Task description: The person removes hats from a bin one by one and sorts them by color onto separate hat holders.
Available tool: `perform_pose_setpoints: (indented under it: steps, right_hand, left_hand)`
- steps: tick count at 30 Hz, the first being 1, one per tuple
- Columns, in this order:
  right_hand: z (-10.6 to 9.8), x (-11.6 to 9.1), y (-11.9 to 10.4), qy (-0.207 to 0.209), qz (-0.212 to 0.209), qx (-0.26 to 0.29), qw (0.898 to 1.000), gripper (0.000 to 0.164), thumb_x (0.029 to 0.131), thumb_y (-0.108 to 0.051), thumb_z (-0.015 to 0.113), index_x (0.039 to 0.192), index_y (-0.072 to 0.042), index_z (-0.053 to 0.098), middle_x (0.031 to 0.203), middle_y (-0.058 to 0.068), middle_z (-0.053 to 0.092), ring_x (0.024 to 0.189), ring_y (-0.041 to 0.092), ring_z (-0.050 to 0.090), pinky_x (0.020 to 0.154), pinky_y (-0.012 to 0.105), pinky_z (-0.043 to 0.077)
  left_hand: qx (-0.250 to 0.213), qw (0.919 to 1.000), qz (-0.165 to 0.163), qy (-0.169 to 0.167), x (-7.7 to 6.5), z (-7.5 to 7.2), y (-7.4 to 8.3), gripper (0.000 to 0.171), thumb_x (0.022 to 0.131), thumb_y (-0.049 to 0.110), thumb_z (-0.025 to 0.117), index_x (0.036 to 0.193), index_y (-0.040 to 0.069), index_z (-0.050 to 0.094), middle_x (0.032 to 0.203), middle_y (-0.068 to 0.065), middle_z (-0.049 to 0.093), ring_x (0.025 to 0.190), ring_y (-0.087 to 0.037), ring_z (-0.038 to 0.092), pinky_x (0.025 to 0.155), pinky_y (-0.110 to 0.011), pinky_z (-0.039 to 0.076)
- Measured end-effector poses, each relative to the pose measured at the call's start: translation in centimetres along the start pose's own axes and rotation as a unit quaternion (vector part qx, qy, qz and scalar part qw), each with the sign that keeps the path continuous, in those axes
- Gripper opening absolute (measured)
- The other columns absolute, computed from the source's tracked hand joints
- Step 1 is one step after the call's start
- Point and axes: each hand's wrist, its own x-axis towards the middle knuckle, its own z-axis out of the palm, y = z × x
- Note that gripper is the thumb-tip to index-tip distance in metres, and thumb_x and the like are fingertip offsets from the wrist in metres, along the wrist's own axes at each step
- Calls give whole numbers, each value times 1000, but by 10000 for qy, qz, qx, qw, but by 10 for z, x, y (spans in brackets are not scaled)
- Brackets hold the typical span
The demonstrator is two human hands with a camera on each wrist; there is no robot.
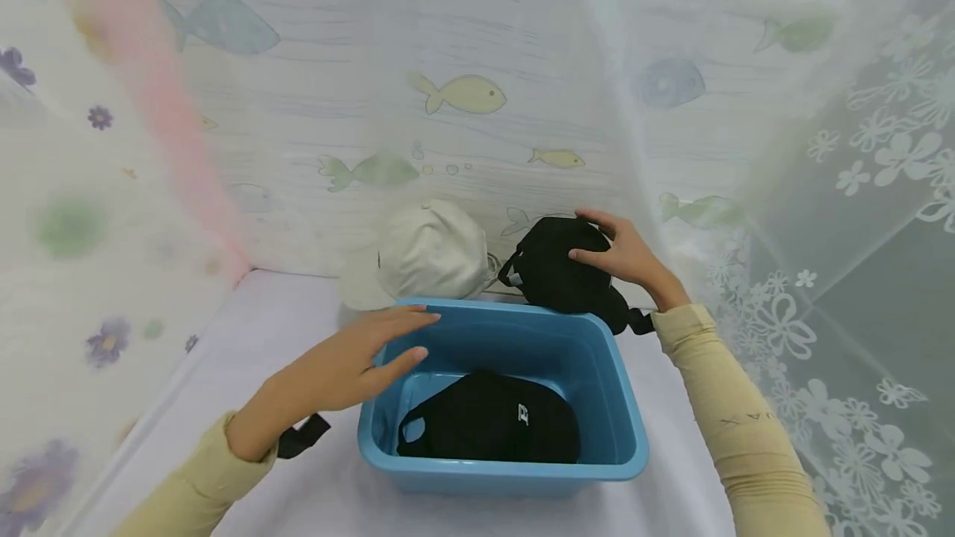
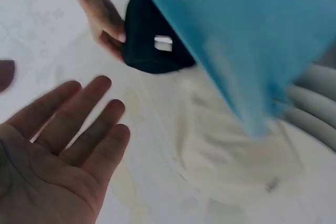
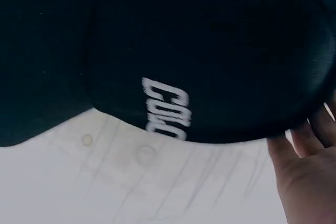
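Note:
Behind the back right corner of the blue basin [image 1: 504, 472] is a black cap [image 1: 559, 263]. My right hand [image 1: 622, 251] grips its crown, thumb on the near side and fingers over the top. White lettering shows on this cap in the right wrist view, where the fingertips pass behind its edge. My left hand [image 1: 351, 359] hovers over the basin's left rim with its fingers extended, and its bare palm [image 2: 47, 177] shows in the left wrist view. Inside the basin lies another black cap [image 1: 485, 421] with a small white logo.
A cream cap [image 1: 433, 251] sits behind the basin, left of the held one. White cloth [image 1: 291, 338] covers the surface below. Sheer curtains [image 1: 477, 23] printed with fish and flowers hang at the back and sides.

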Motion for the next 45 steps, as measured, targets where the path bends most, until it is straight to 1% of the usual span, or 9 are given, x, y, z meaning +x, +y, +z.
perform_pose_setpoints:
  steps: [5, 11, 17, 21, 27, 32, 39, 42, 45]
  right_hand:
    - [1, -25, 2, 946, -72, 862, 9917, 53, 97, -3, 66, 146, 7, 49, 151, 25, 48, 143, 39, 41, 121, 53, 30]
    - [16, -54, 27, 2194, 980, 1050, 9650, 42, 105, -16, 56, 141, 6, 54, 143, 24, 56, 135, 33, 50, 116, 40, 40]
    - [42, -76, 58, 1568, 2471, 1000, 9510, 67, 109, -34, 46, 157, 8, 26, 162, 28, 29, 150, 41, 29, 123, 54, 26]
    - [59, -85, 69, 1105, 2679, 1619, 9433, 68, 110, -32, 42, 158, 10, 17, 164, 30, 20, 153, 42, 22, 124, 54, 24]
    - [67, -89, 71, 1129, 2469, 2206, 9368, 66, 110, -35, 41, 151, 16, 30, 154, 36, 34, 144, 47, 35, 120, 57, 29]
    - [65, -93, 73, 523, 2630, 1997, 9425, 81, 107, -49, 43, 152, 17, 28, 155, 37, 31, 144, 48, 34, 120, 60, 29]
    - [68, -99, 78, 163, 3252, 2021, 9236, 69, 110, -39, 38, 152, 15, 28, 153, 36, 37, 142, 46, 40, 113, 52, 44]
    - [65, -100, 80, 87, 3224, 2152, 9218, 68, 111, -36, 38, 154, 15, 25, 153, 35, 37, 135, 40, 49, 100, 35, 55]
    - [62, -102, 84, 217, 3319, 2329, 9139, 65, 111, -34, 42, 152, 15, 29, 149, 33, 43, 122, 27, 59, 88, 25, 57]
  left_hand:
    - [-729, 9972, 176, 67, 57, -1, 8, 46, 108, 25, 50, 147, 0, 52, 148, -13, 55, 138, -29, 53, 111, -50, 46]
    - [-1498, 9861, -675, 237, 120, 9, 7, 48, 108, 26, 46, 148, -1, 48, 149, -18, 53, 138, -32, 51, 113, -47, 45]
    - [-1987, 9649, -1712, 154, 163, 35, 4, 66, 109, 42, 43, 160, 4, 27, 164, -14, 33, 149, -33, 36, 119, -50, 35]
    - [-2184, 9518, -2153, 35, 177, 53, 0, 76, 107, 47, 44, 163, 5, 14, 169, -14, 20, 152, -34, 29, 122, -53, 30]
    - [-3014, 9224, -2415, 63, 193, 66, -6, 72, 109, 41, 45, 160, -2, 19, 165, -20, 26, 147, -35, 39, 121, -52, 32]
    - [-2893, 9243, -2485, 145, 195, 66, -10, 60, 109, 39, 46, 152, -2, 41, 138, -21, 56, 122, -34, 57, 110, -46, 46]
    - [-3086, 9190, -2453, 87, 193, 65, -14, 43, 109, 30, 45, 132, -4, 58, 140, -19, 56, 120, -33, 59, 106, -46, 51]
    - [-3189, 9173, -2379, 183, 194, 63, -16, 36, 109, 29, 44, 98, 1, 63, 103, -9, 63, 93, -21, 60, 93, -37, 54]
    - [-3331, 9154, -2241, 307, 196, 62, -17, 42, 109, 26, 42, 71, 8, 43, 70, -1, 42, 64, -15, 37, 68, -31, 39]
